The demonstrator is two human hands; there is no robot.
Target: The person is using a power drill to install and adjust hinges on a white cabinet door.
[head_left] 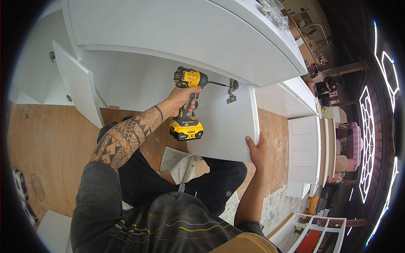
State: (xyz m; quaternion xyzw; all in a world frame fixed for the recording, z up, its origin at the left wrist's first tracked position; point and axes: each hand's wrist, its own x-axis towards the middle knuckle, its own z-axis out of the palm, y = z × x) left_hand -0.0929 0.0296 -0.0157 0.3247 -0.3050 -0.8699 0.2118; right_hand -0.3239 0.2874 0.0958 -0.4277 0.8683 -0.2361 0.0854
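My left hand point(184, 101) is wrapped around the grip of a yellow and black cordless impact driver point(190, 79), with its battery pack at the bottom. The driver's long thin bit points right, its tip at a metal concealed hinge point(232, 86). This hinge sits between a white cabinet door point(221, 128) and the white cabinet point(177, 25). Whether the tip sits in a screw is too small to tell. At the door's right edge, my right hand point(258, 148) grips the panel, thumb on the near face and the other fingers hidden behind it.
Another open white door point(76, 80) with metal hinges stands at left. Newspaper sheets point(173, 158) lie on the brown floor point(50, 139) by my legs. A clear plastic bag point(274, 16) rests on top of the cabinet. More white cabinets point(303, 149) stand at right.
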